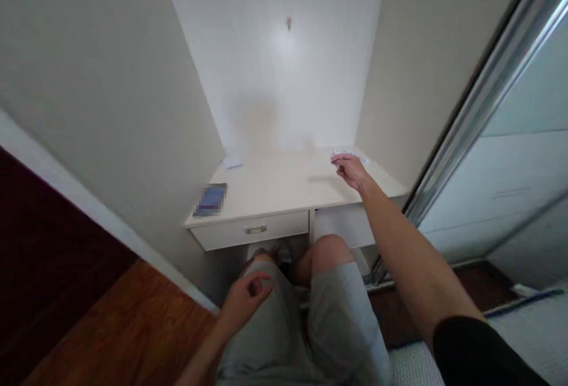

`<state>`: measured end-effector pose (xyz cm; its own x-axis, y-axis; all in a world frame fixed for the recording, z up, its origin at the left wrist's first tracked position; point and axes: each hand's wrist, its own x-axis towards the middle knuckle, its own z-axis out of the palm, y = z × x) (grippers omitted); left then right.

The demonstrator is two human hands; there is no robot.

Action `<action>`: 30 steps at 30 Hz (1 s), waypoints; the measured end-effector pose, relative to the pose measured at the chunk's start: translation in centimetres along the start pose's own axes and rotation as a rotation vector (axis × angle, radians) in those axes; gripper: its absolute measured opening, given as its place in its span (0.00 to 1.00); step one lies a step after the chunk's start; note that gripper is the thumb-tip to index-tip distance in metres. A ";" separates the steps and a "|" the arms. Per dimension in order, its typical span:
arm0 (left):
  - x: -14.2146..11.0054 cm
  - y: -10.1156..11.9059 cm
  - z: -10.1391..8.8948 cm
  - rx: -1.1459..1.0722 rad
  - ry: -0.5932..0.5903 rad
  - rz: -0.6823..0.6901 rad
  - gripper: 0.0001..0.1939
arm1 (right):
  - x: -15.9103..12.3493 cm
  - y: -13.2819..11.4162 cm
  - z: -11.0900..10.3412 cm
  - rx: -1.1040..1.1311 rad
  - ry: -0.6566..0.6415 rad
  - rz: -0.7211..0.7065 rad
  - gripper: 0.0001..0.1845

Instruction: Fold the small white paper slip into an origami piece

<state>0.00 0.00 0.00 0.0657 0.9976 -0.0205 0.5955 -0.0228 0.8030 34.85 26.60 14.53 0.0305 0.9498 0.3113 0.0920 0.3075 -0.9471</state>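
Right hand (350, 171) out over white flat-topped desk (275, 182), fingers drawn in towards thumb; cannot tell whether they pinch the small, whitish, paper-like piece (358, 155) just beyond them. Left hand (244, 302) loosely curled above grey cloth shorts (266, 350), nothing seen in it. Light fingertip contact should suit so thin a piece, forearm clear of desk edge. Piece partly hidden behind right fingers, outline blurred; dark-blue rectangular item (210, 199) beyond left hand pixelated, unreadable
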 end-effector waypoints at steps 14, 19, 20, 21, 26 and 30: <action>1.4 6.2 1.0 -0.453 0.122 0.044 0.24 | -5.6 -3.7 -0.5 0.054 -0.194 -0.107 0.19; 6.2 14.7 -0.2 -0.761 0.204 0.157 0.30 | -11.4 -3.5 2.2 0.091 -0.318 -0.078 0.19; 7.1 16.0 -0.6 -0.786 0.215 0.184 0.32 | -12.1 -3.6 2.3 0.097 -0.320 -0.079 0.19; 7.9 17.1 -0.8 -0.798 0.223 0.208 0.34 | -12.7 -3.8 2.3 0.105 -0.309 -0.085 0.20; 9.6 19.7 -0.5 -0.777 0.388 0.330 0.37 | -14.2 -5.1 1.3 0.192 -0.042 -0.141 0.40; 9.7 19.8 0.1 -0.733 0.484 0.407 0.34 | -14.6 -6.1 0.1 0.214 -0.034 -0.133 0.58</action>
<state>12.46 9.17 15.62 -0.2780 0.8445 0.4577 -0.0578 -0.4903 0.8696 33.70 10.84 15.78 -0.0019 0.9003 0.4352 -0.1204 0.4318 -0.8939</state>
